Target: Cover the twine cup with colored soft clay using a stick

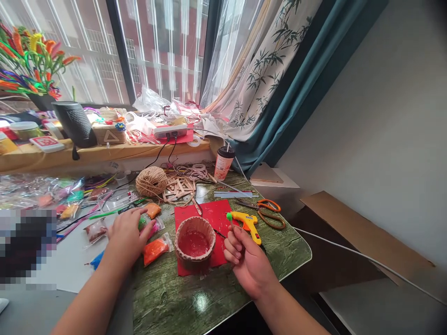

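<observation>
My right hand (246,258) pinches a thin stick tipped with a small green ball (229,216), held upright just right of the pot. My left hand (127,230) reaches over small clear packets, thumb and fingers apart around a green packet (142,223); whether it touches the packet I cannot tell. Nearby lie an orange packet (156,250), a light-orange packet (152,210), a brown packet (96,230) and a partly covered blue packet (97,260). Between my hands a wavy-rimmed pot (179,249), reddish inside, stands on a red sheet (220,211).
Behind my right hand lie a yellow glue gun (248,218) and orange-handled scissors (268,204). Farther back are a twine ball (151,181), wooden sticks (179,188) and a lidded cup (224,163). A power strip (170,131) on the sill trails black cables.
</observation>
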Demonstrator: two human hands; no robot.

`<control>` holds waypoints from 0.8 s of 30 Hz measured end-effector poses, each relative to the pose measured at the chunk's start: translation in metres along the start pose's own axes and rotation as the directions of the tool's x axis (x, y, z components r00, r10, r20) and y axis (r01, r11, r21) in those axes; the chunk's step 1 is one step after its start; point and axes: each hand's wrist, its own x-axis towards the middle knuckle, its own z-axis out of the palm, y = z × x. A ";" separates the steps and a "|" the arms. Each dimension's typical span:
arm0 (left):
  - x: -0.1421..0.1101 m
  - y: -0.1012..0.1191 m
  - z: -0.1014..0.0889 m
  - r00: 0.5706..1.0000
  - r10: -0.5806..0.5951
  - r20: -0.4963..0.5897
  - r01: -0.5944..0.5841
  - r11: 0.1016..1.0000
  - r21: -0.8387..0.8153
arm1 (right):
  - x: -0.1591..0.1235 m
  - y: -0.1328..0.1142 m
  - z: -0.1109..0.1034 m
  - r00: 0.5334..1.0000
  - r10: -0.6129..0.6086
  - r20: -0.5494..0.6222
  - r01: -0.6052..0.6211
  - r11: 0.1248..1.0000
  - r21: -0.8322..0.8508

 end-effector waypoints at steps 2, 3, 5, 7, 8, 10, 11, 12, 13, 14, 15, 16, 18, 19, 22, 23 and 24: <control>-0.010 0.010 0.002 0.992 0.120 0.038 -0.116 0.989 -0.088 | 0.005 0.006 -0.008 0.993 -0.044 -0.107 0.045 0.999 0.014; -0.017 0.016 0.003 0.974 0.206 0.093 -0.183 0.960 -0.211 | 0.006 0.010 -0.011 0.990 -0.041 -0.138 0.045 0.999 0.024; -0.032 0.029 0.010 0.908 0.313 0.277 -0.181 0.892 -0.414 | 0.006 0.016 -0.012 0.990 -0.012 -0.143 0.018 0.999 0.040; -0.046 0.038 0.020 0.897 0.271 0.350 -0.085 0.882 -0.464 | 0.003 0.018 -0.009 0.995 0.013 -0.098 -0.010 0.999 0.033; -0.051 0.042 0.026 0.904 0.232 0.359 -0.037 0.879 -0.475 | 0.001 0.018 -0.006 0.997 0.019 -0.076 -0.017 0.999 0.027; -0.058 0.048 0.035 0.929 0.144 0.341 0.055 0.856 -0.513 | 0.000 0.016 -0.001 0.999 0.018 -0.038 -0.017 1.000 0.016; -0.059 0.050 0.038 0.938 0.105 0.331 0.102 0.828 -0.551 | -0.001 0.014 0.002 1.000 0.011 -0.016 -0.011 1.000 0.009; -0.059 0.051 0.039 0.946 0.059 0.318 0.153 0.786 -0.599 | -0.001 0.013 0.004 1.000 -0.008 0.009 0.008 1.000 -0.006; -0.058 0.052 0.038 0.950 0.010 0.311 0.206 0.730 -0.651 | -0.001 0.011 0.005 0.998 -0.043 0.035 0.045 0.998 -0.041; -0.056 0.053 0.036 0.948 -0.043 0.316 0.264 0.662 -0.701 | -0.001 0.010 0.006 0.994 -0.095 0.062 0.101 0.990 -0.102; -0.053 0.054 0.034 0.939 -0.098 0.329 0.322 0.583 -0.746 | -0.001 0.009 0.006 0.982 -0.166 0.090 0.180 0.966 -0.187; -0.051 0.055 0.031 0.925 -0.150 0.349 0.376 0.495 -0.783 | -0.002 0.008 0.006 0.960 -0.250 0.129 0.278 0.914 -0.295; -0.047 0.056 0.027 0.890 -0.217 0.401 0.453 0.321 -0.832 | -0.005 0.007 0.006 0.866 -0.412 0.282 0.499 0.702 -0.508; -0.046 0.057 0.027 0.875 -0.235 0.424 0.475 0.245 -0.845 | -0.007 0.008 0.006 0.797 -0.461 0.389 0.602 0.560 -0.569; -0.045 0.059 0.029 0.858 -0.236 0.456 0.493 0.131 -0.860 | -0.011 0.009 0.011 0.583 -0.478 0.657 0.802 0.210 -0.559; -0.046 0.059 0.031 0.857 -0.232 0.460 0.495 0.122 -0.860 | -0.011 0.010 0.012 0.531 -0.467 0.708 0.835 0.142 -0.532; -0.047 0.059 0.033 0.856 -0.228 0.464 0.498 0.117 -0.859 | -0.012 0.011 0.013 0.492 -0.452 0.744 0.854 0.084 -0.514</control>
